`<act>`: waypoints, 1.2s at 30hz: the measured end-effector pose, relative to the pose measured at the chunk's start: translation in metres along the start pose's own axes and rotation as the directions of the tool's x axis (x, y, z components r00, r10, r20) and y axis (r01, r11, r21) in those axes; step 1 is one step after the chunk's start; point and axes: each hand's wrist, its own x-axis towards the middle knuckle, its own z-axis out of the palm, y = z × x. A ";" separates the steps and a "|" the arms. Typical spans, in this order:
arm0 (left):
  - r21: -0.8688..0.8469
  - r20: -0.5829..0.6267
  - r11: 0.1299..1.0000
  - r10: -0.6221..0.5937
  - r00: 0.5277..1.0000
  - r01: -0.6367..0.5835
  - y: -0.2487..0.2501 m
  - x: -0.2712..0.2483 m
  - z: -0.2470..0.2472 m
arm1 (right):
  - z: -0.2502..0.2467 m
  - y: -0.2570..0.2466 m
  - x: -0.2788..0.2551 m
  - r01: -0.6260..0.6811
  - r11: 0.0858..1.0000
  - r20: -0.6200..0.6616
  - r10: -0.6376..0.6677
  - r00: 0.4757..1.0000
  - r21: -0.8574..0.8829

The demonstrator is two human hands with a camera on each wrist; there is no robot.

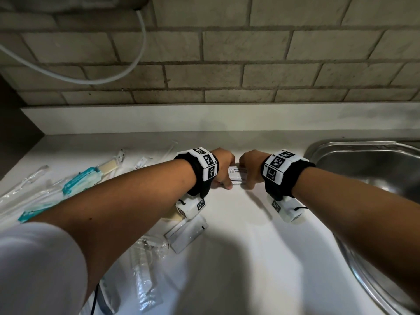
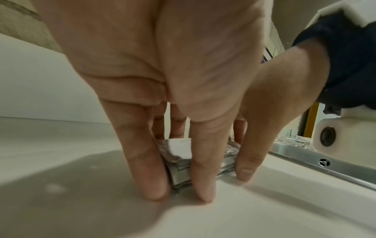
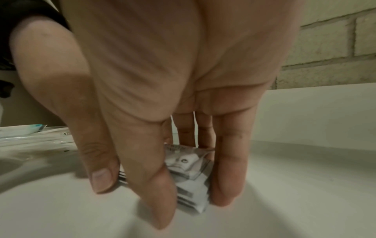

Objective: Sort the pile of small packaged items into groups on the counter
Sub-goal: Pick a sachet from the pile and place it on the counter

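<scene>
The white worktop [image 1: 238, 258] is shared by a steel sink [image 1: 363, 160] on the right and loose wrapped items [image 1: 77, 180] on the left. Between them, near the back edge, a small stack of sachets [image 1: 237, 177] is squared up on the surface — the left hand [image 1: 223, 165] is curled round one end, the right hand [image 1: 248, 164] round the other, fingertips down on the worktop. The sachets are judged light, thin, soft and slick-skinned, so the stack is likely to fan or slide. It is best held by pinching across its short ends — not lifted by the top sachet alone.
</scene>
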 end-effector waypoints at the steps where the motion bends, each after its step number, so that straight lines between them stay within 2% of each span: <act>1: 0.004 0.003 1.000 0.000 1.000 0.000 0.001 -0.001 0.000 | 0.000 0.000 0.000 -0.001 1.000 0.001 0.001 1.000 -0.002; 11: -0.034 0.035 0.999 -0.006 0.999 0.007 0.002 -0.005 -0.003 | 0.000 0.001 -0.003 -0.001 1.000 -0.008 0.001 1.000 -0.009; 19: -0.044 -0.034 0.999 0.029 0.999 -0.031 -0.009 -0.019 -0.017 | -0.014 0.002 -0.020 0.000 0.999 -0.022 -0.001 1.000 -0.036; 21: -0.048 -0.074 0.998 0.038 0.997 -0.042 -0.017 -0.033 -0.030 | -0.023 -0.007 -0.029 0.012 0.998 -0.096 -0.017 0.995 -0.060; 23: -0.080 -0.120 0.995 0.042 0.992 -0.052 -0.031 -0.049 -0.044 | -0.032 -0.027 -0.041 0.077 0.995 -0.199 -0.087 0.976 -0.057; 26: -0.157 -0.205 0.987 -0.010 0.979 -0.023 -0.062 -0.077 -0.062 | -0.038 -0.073 -0.053 0.246 0.968 -0.239 -0.250 0.938 -0.048; 28: -0.136 -0.261 0.990 -0.061 0.963 0.026 -0.090 -0.097 -0.069 | -0.029 -0.108 -0.052 0.332 0.942 -0.162 -0.336 0.928 -0.050; 32: -0.125 -0.310 0.972 -0.231 0.922 0.201 -0.154 -0.130 -0.062 | 0.010 -0.161 -0.029 0.308 0.950 -0.024 -0.310 0.951 -0.057; 36: -0.176 -0.313 0.917 -0.397 0.863 0.358 -0.213 -0.144 -0.039 | 0.012 -0.177 0.003 0.260 0.958 0.061 -0.255 0.965 -0.123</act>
